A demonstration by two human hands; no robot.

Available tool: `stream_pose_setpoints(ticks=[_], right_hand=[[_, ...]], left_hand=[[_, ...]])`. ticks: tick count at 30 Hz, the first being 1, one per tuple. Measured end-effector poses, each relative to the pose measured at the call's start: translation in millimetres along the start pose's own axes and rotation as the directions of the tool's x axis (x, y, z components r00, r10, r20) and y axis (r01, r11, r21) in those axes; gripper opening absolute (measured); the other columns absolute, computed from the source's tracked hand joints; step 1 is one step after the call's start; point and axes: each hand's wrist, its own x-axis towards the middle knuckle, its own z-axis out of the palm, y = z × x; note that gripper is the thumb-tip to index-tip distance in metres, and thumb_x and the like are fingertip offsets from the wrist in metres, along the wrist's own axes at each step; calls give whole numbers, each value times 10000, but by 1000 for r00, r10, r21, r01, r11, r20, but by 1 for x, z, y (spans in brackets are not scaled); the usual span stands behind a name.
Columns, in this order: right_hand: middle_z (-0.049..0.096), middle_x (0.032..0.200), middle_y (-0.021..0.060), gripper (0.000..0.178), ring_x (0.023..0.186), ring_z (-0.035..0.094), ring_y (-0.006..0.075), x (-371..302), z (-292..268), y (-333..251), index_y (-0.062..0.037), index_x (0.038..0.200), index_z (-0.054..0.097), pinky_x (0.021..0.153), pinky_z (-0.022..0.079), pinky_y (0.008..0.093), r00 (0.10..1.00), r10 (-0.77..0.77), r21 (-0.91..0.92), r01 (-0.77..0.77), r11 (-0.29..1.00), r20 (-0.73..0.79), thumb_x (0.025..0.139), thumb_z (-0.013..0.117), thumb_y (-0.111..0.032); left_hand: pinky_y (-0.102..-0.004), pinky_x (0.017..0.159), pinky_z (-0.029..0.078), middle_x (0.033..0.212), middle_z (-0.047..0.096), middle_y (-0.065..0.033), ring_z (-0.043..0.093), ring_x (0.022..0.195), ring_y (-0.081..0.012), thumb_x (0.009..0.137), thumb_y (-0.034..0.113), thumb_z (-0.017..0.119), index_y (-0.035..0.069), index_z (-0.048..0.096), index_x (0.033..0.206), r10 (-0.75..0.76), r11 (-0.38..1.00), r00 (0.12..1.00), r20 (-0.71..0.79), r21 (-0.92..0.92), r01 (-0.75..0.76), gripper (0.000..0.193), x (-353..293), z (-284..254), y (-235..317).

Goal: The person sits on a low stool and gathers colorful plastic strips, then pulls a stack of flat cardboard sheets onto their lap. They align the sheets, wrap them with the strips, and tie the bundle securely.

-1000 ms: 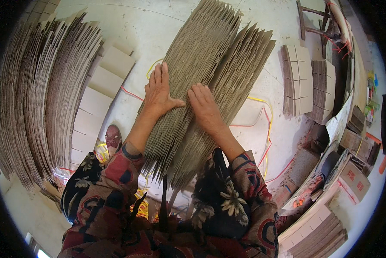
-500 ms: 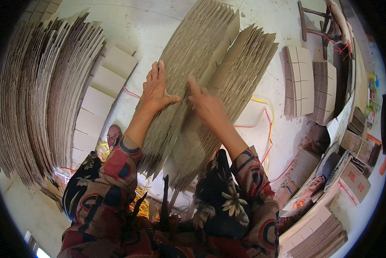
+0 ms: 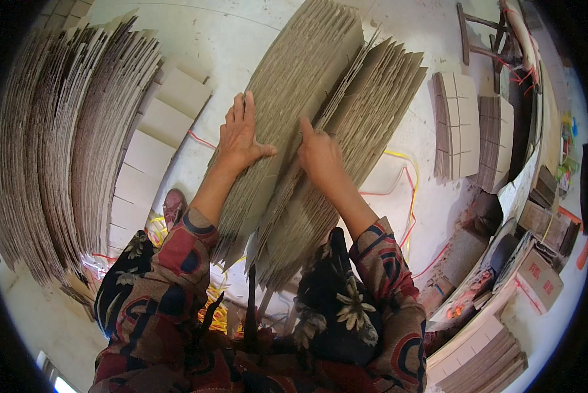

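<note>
Two leaning bundles of thin grey-brown cardboard sheets stand on edge in front of me, with a narrow gap between them. My left hand (image 3: 240,145) lies open on the left bundle (image 3: 300,72), its fingers stretched forward and the thumb out to the side. At the gap, my right hand (image 3: 321,158) is on the near-side edges of the right bundle (image 3: 366,111). Its index finger points forward and the other fingers are curled in, closed on a few sheets at that bundle's left side. The curled fingertips are partly hidden.
A big curved row of upright cardboard sheets (image 3: 51,150) stands at left, beside flat scored cardboard pieces (image 3: 146,154). At right are two small cardboard stacks (image 3: 456,124), a wooden stool (image 3: 480,33) and a printed carton (image 3: 539,278). Yellow and red straps (image 3: 413,190) lie on the floor.
Several sheets have swung from the left bundle over to the right one, so the gap lies further left. My right hand shifted slightly right; my left hand stayed nearly still.
</note>
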Motion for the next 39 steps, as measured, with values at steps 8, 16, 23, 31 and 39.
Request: stream_pose_setpoints(ticks=[8, 16, 23, 31, 39], right_hand=[[586, 669, 232, 134, 686, 606, 392, -6, -4, 7, 38, 679, 612, 640, 495, 450, 985, -68, 313, 116, 943, -159, 698, 644, -91], [578, 587, 209, 146, 554, 591, 334, 12, 15, 13, 73, 638, 616, 563, 489, 398, 998, 5, 476, 25, 879, -62, 709, 614, -54], [602, 533, 153, 148, 445, 626, 214, 12, -1, 5, 88, 660, 621, 432, 504, 316, 965, 151, 725, -261, 637, 216, 783, 558, 34], [619, 586, 166, 119, 495, 649, 224, 13, 4, 7, 109, 744, 607, 414, 508, 302, 946, 145, 713, -315, 626, 291, 799, 523, 45], [617, 742, 179, 258, 561, 635, 252, -2, 9, 5, 45, 1079, 514, 469, 495, 364, 988, 126, 504, -154, 850, 90, 831, 558, -11]], left_hand=[[-464, 1059, 291, 1501, 130, -231, 215, 1356, -391, 472, 264, 887, 50, 55, 1465, -31, 999, 999, 21, 7, 31, 1314, 0, -4, 8], [-479, 983, 359, 1505, 127, -197, 249, 1336, -374, 482, 309, 881, 70, 51, 1465, 7, 1000, 1000, -4, 13, -7, 1309, 2, 4, 5], [-475, 983, 358, 1499, 143, -197, 249, 1336, -375, 472, 340, 881, 67, 44, 1462, -23, 999, 1000, -3, 39, 23, 1325, 0, 5, 4], [-536, 1038, 251, 1494, 121, -231, 154, 1369, -412, 451, 424, 874, 60, 42, 1461, -3, 997, 1000, 5, 77, 2, 1358, -10, 9, 27], [-539, 1041, 240, 1494, 116, -240, 129, 1370, -435, 446, 428, 873, 70, 57, 1463, 39, 990, 999, 0, 135, -38, 1352, -13, 10, 29]])
